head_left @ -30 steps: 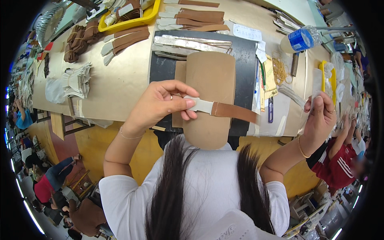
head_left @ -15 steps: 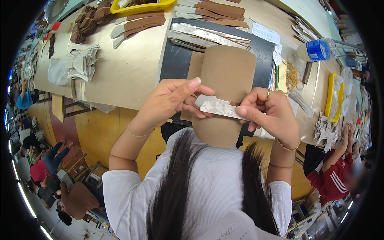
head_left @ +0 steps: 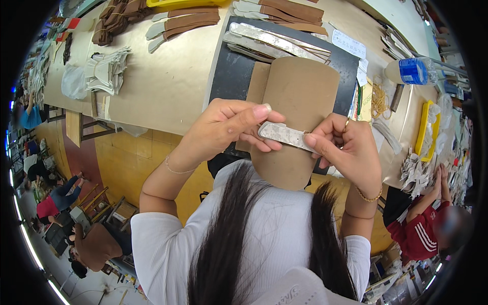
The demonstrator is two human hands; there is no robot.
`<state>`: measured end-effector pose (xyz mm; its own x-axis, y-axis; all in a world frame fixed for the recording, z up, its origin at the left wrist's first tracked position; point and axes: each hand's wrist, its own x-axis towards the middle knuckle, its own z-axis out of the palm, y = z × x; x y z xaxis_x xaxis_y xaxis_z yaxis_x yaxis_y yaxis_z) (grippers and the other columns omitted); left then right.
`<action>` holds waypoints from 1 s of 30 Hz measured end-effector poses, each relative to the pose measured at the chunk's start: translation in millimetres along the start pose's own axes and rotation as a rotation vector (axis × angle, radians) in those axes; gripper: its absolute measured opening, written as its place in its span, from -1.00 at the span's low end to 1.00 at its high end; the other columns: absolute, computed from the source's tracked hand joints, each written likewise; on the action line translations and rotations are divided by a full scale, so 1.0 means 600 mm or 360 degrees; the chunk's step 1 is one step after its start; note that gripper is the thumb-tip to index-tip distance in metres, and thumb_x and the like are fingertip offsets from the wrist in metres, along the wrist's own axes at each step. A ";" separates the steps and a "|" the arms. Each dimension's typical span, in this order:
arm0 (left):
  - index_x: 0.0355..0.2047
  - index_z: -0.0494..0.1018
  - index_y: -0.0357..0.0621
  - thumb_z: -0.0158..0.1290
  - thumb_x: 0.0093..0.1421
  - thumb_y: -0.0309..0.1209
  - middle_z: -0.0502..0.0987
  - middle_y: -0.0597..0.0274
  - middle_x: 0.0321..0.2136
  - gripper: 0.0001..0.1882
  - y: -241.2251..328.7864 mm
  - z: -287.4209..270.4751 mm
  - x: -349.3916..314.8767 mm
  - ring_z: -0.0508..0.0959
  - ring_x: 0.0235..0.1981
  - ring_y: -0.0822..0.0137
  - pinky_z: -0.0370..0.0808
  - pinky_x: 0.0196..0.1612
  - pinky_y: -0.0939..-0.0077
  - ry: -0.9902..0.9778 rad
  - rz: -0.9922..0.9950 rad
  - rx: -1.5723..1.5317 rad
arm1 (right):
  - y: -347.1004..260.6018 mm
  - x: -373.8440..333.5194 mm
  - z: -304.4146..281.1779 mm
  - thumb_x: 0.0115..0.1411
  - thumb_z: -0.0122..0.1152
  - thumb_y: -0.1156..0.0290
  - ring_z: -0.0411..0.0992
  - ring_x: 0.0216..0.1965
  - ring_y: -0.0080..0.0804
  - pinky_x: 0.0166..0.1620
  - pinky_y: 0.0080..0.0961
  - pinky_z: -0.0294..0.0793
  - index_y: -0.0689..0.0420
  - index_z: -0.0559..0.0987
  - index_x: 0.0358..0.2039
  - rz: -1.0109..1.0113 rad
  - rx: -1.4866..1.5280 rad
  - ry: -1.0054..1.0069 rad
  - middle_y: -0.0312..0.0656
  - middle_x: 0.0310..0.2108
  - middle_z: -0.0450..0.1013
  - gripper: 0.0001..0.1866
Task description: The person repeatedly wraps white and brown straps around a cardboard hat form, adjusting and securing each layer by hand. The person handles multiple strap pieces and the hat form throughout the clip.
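A flat, silvery metal template [head_left: 287, 135] with a rounded end lies across both hands, over a rounded brown board [head_left: 304, 84]. My right hand [head_left: 348, 147] is closed on its narrow end, thumb on top and fingers curled beneath. At the broad end, my left hand [head_left: 231, 124] has its lower fingers under the metal, while the thumb points out above it. A thin pale edge shows along the template's far side; how much material lies beneath is hidden. Under the brown board is a black mat [head_left: 231, 66], bearing more metal templates [head_left: 279, 40] at its far side.
Brown strips with pale ends [head_left: 185, 25] lie at the far left, near bundled brown strips [head_left: 117, 20] and a pale stack [head_left: 108, 70]. To the right are a bottle [head_left: 413, 71], rubber bands [head_left: 379, 99] and a yellow tray [head_left: 426, 131]. A person in red [head_left: 414, 229] sits at right.
The template has turned slightly and now lines up over the pale piece that showed beyond it before. Both hands stay at its ends; the view has shifted a little.
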<state>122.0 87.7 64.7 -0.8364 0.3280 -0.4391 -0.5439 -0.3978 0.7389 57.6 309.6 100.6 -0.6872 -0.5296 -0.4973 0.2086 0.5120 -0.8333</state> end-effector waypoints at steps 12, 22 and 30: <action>-0.14 0.46 -0.34 0.06 0.15 -0.50 0.57 0.07 -0.38 -0.74 -0.003 0.003 -0.001 0.61 -0.35 0.37 0.55 -0.31 0.66 0.0115 -0.0062 0.0140 | 0.003 -0.004 0.006 0.08 0.23 0.41 0.43 -0.71 -0.61 -0.59 -0.69 0.36 0.29 0.51 -0.57 -0.0089 -0.0094 0.0074 -0.23 -0.74 0.42 -0.79; -0.18 0.45 -0.41 0.04 0.14 -0.57 0.55 0.01 -0.37 -0.77 -0.012 -0.001 0.004 0.61 -0.37 0.31 0.56 -0.33 0.62 0.0138 0.0025 0.0188 | 0.022 -0.010 -0.015 -0.02 0.34 0.50 0.36 -0.57 -0.71 -0.48 -0.76 0.35 0.27 0.51 -0.51 -0.0177 -0.0059 -0.0027 -0.31 -0.58 0.46 -0.84; -0.20 0.38 -0.44 0.01 0.10 -0.67 0.53 -0.04 -0.43 -0.78 -0.026 -0.011 0.009 0.61 -0.44 0.24 0.58 -0.38 0.52 0.0174 0.0118 0.0191 | 0.038 -0.008 -0.028 0.00 0.33 0.46 0.37 -0.55 -0.71 -0.45 -0.76 0.35 0.25 0.49 -0.51 -0.0014 0.0106 -0.0098 -0.34 -0.58 0.45 -0.82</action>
<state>125.4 89.9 47.0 -0.8799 0.2036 -0.4293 -0.4738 -0.3100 0.8242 54.1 335.2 88.0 -0.6458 -0.5754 -0.5019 0.2497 0.4621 -0.8510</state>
